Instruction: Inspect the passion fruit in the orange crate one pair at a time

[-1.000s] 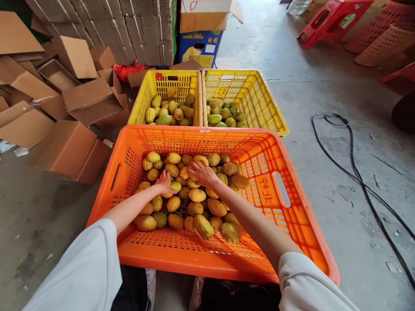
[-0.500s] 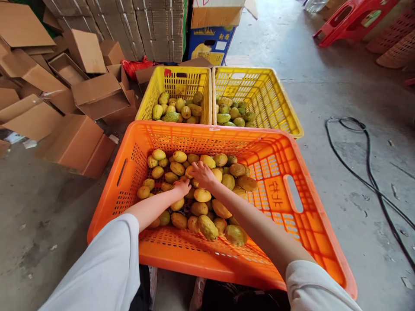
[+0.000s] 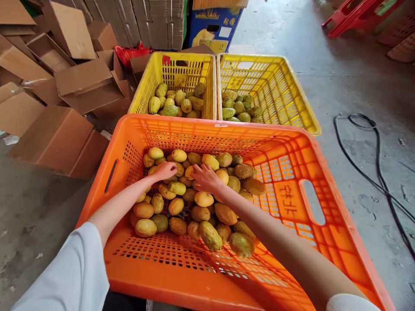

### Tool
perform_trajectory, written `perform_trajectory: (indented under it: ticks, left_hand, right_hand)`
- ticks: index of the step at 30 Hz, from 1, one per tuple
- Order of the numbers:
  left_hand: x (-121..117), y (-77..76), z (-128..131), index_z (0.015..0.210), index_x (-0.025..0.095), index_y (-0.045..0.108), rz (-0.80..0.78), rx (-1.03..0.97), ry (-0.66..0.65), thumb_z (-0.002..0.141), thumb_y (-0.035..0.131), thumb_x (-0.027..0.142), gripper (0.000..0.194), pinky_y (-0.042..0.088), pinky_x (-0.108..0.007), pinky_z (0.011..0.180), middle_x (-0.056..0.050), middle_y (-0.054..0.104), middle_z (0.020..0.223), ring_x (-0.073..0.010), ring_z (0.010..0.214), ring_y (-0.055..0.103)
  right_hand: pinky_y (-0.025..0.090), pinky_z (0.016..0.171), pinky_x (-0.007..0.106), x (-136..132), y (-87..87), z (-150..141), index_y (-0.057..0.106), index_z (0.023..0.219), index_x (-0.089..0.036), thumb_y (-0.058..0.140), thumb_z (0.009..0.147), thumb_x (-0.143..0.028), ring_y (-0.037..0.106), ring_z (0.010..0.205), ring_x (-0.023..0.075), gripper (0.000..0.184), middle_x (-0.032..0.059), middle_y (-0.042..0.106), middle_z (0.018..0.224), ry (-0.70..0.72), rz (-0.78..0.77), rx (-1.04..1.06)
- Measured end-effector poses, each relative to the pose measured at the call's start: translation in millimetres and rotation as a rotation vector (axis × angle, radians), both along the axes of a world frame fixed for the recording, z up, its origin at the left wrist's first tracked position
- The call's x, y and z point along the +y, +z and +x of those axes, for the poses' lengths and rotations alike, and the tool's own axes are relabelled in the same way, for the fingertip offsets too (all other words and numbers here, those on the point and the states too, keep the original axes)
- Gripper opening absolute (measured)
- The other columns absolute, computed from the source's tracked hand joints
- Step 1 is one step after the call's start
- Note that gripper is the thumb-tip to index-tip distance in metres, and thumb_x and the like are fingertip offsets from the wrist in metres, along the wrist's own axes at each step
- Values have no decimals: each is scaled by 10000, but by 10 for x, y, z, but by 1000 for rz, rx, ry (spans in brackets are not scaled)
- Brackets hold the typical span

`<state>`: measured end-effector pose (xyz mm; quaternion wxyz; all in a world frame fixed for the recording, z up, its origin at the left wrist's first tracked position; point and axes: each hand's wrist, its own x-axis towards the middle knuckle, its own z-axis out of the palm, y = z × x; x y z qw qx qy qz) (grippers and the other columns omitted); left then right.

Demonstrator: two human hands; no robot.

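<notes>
A big orange plastic crate (image 3: pixel 168 280) in front of me holds many oval yellow and greenish-brown fruits (image 3: pixel 176 206). My left hand (image 3: pixel 166 170) is over the left half of the pile, its fingers curled inward; whether a fruit is under them is hidden. Just to its right, my right hand (image 3: pixel 206 178) lies palm down with its fingers spread. Its fingertips reach a small yellow fruit (image 3: pixel 189 172), and a larger yellow-green fruit (image 3: pixel 210 162) lies just beyond its knuckles.
Behind the orange crate stand a left yellow crate (image 3: pixel 140 93) and a right yellow crate (image 3: pixel 301 103), both with green-yellow fruits. Cardboard boxes (image 3: pixel 52 138) are heaped at the left. A black cable (image 3: pixel 378 166) lies on the floor at right; a red stool (image 3: pixel 356 19) is farther back.
My left hand has moved left and away from me across the pile, uncovering fruits at the near left. My right hand stays at nearly the same fruits. The view has shifted slightly.
</notes>
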<state>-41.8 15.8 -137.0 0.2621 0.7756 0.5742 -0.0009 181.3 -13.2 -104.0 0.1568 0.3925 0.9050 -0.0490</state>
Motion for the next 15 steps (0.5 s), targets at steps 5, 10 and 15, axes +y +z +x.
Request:
perform_trajectory:
  ticks: [5, 10, 15]
  left_hand:
    - [146, -11, -283, 1077, 119, 676, 25, 215, 9, 849, 543, 219, 282, 457, -425, 893, -167, 677, 1053, -318, 1032, 622]
    - [-133, -180, -94, 1131, 83, 664, 18, 372, 86, 891, 436, 124, 333, 436, -526, 910, -253, 572, 1245, -378, 1127, 565]
    - [-164, -197, -86, 1221, 13, 566, 69, 476, 214, 919, 421, 186, 377, 433, -517, 883, -306, 557, 1213, -411, 1165, 499]
  right_hand:
    - [243, 1115, 502, -107, -90, -142, 581, 1264, -116, 672, 800, -223, 335, 1374, 387, 485, 198, 489, 1420, 133, 46, 94]
    - [424, 948, 406, -300, -302, -502, 525, 1291, -100, 599, 880, -301, 568, 1122, 302, 463, 190, 595, 1248, 116, -108, 185]
    - [444, 893, 395, -333, -438, -631, 455, 1374, -98, 639, 860, -309, 585, 1068, 313, 586, 171, 640, 1132, 60, -110, 179]
